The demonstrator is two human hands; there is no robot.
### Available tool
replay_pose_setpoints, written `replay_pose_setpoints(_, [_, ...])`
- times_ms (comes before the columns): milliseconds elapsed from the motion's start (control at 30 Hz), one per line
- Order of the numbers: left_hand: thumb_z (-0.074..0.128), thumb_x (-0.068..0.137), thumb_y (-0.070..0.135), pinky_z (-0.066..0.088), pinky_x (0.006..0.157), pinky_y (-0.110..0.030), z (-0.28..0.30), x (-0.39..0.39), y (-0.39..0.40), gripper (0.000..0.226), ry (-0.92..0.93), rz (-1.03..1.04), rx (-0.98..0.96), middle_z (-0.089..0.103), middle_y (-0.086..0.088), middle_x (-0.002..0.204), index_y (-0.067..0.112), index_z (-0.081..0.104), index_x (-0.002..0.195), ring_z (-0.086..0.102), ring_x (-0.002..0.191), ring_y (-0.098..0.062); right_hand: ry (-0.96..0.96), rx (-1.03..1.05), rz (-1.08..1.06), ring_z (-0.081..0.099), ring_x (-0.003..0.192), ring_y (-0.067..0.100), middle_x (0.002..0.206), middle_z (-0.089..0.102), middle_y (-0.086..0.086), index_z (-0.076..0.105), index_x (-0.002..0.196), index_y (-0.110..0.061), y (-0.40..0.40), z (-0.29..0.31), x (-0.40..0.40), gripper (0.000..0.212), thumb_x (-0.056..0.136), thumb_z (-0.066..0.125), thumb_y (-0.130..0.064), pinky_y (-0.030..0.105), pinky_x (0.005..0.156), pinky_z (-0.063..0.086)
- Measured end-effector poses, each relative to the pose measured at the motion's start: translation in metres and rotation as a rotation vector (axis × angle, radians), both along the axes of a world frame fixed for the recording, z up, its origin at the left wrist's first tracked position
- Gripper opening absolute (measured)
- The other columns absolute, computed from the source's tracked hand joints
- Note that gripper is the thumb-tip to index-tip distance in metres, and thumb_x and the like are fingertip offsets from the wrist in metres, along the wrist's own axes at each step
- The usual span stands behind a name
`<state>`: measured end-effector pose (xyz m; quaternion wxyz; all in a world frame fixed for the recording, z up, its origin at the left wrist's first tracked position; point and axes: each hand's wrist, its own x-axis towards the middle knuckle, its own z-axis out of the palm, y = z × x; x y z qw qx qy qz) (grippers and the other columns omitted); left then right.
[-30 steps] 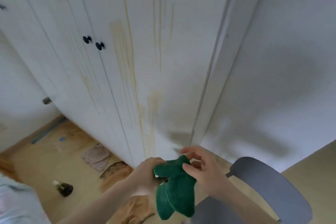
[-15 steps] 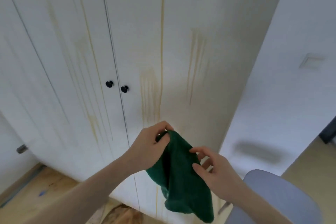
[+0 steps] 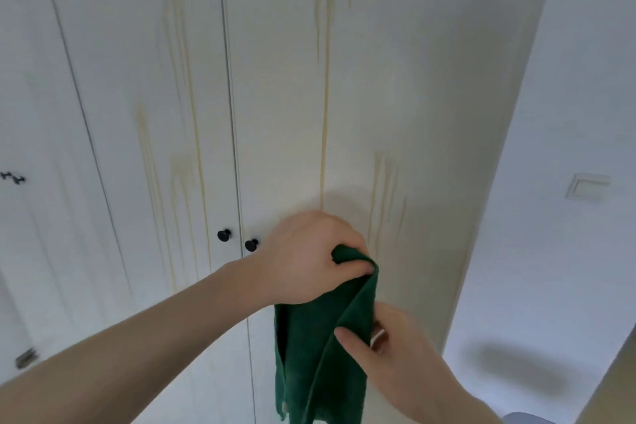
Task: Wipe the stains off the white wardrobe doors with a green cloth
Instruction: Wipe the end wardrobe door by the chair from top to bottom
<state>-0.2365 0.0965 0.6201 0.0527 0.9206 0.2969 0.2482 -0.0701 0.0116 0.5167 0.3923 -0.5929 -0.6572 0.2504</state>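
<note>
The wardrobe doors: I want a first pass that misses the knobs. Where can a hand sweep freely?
Free: the right door between the long drip and the wall corner, above the left hand. Crowded: the centre seam by the two black knobs, and low down, where both hands hold the green cloth.

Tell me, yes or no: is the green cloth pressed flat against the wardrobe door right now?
No: the green cloth hangs from the left hand, pinched by the right hand.
</note>
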Motion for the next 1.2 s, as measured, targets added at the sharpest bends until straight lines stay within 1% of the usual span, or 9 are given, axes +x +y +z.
replay_pose_setpoints(200, [0.071,0.081,0.069,0.052,0.075,-0.030,0.048,-0.022,0.024,0.030,-0.161,0.073,0.110,0.066,0.020,0.082,0.040,0.075,0.086,0.061,0.082,-0.001,0.352,0.090,0.060,0.075,0.088,0.024,0.089,0.078,0.005,0.079,0.090,-0.022,-0.001,0.047,-0.004,0.027,0.096,0.059,-0.039,0.035,0.077,0.060])
replay_pose_setpoints(300, [0.068,0.075,0.079,0.050,0.074,-0.030,0.071,-0.031,0.041,0.039,-0.149,0.109,0.135,0.062,0.018,0.080,0.043,0.073,0.091,0.059,0.079,-0.001,0.632,0.164,0.029,0.077,0.096,0.029,0.095,0.080,0.011,0.084,0.093,-0.023,-0.001,0.072,-0.006,0.024,0.085,0.069,-0.040,0.026,0.075,0.060])
replay_pose_setpoints(367, [0.061,0.080,0.081,0.052,0.074,-0.031,0.087,-0.038,0.053,0.041,-0.134,0.119,0.148,0.062,0.017,0.080,0.043,0.071,0.093,0.059,0.078,-0.001,0.814,0.195,0.012,0.077,0.097,0.030,0.099,0.080,0.015,0.085,0.094,-0.018,-0.001,0.087,-0.010,0.057,0.058,0.092,-0.061,0.026,0.072,0.061])
replay_pose_setpoints(433, [0.056,0.088,0.076,0.054,0.076,-0.034,0.105,-0.048,0.066,0.036,-0.149,0.121,0.201,0.062,0.018,0.082,0.043,0.070,0.093,0.060,0.079,-0.001,0.874,0.245,-0.063,0.077,0.097,0.031,0.101,0.079,0.017,0.085,0.094,-0.016,-0.002,0.102,-0.015,0.082,0.033,0.096,-0.069,0.029,0.070,0.063])
replay_pose_setpoints(533, [0.053,0.094,0.064,0.055,0.078,-0.036,0.137,-0.062,0.085,0.028,-0.180,0.106,0.326,0.061,0.019,0.089,0.041,0.069,0.097,0.061,0.081,-0.003,0.888,0.393,-0.125,0.077,0.096,0.032,0.102,0.079,0.018,0.085,0.095,-0.017,-0.005,0.130,-0.025,0.078,0.035,0.098,-0.065,0.029,0.066,0.063])
replay_pose_setpoints(633, [0.056,0.096,0.056,0.054,0.079,-0.033,0.179,-0.087,0.110,0.023,-0.241,0.082,0.472,0.058,0.019,0.103,0.039,0.068,0.106,0.060,0.089,-0.003,0.807,0.641,-0.254,0.078,0.085,0.022,0.092,0.080,0.011,0.085,0.092,-0.025,-0.002,0.160,-0.045,0.084,0.030,0.091,-0.081,0.025,0.068,0.061])
replay_pose_setpoints(800, [0.066,0.095,0.044,0.046,0.099,-0.038,0.271,-0.144,0.163,0.040,-0.363,0.046,0.667,0.049,0.006,0.130,0.029,0.060,0.132,0.055,0.115,-0.017,0.537,0.951,-0.500,0.074,0.088,0.009,0.096,0.079,-0.003,0.081,0.086,-0.042,0.031,0.213,-0.085,0.019,0.086,0.063,-0.048,0.018,0.077,0.060])
replay_pose_setpoints(1033, [0.059,0.099,0.048,0.031,0.118,-0.050,0.371,-0.173,0.205,0.067,-0.289,0.164,0.752,0.033,-0.006,0.160,0.021,0.039,0.156,0.033,0.145,-0.034,-0.058,1.103,-0.637,0.046,0.133,0.009,0.139,0.046,-0.018,0.067,0.114,-0.048,0.105,0.292,-0.101,0.021,0.106,0.054,-0.032,0.033,0.113,0.040])
replay_pose_setpoints(1200, [0.052,0.101,0.053,0.025,0.124,-0.048,0.382,-0.178,0.231,0.078,-0.133,0.209,0.634,0.021,-0.004,0.170,0.020,0.021,0.164,0.024,0.154,-0.032,-0.263,0.977,-0.639,0.042,0.140,0.000,0.161,0.037,-0.014,0.071,0.127,-0.024,0.147,0.328,-0.106,0.031,0.110,0.046,-0.031,0.034,0.120,0.036])
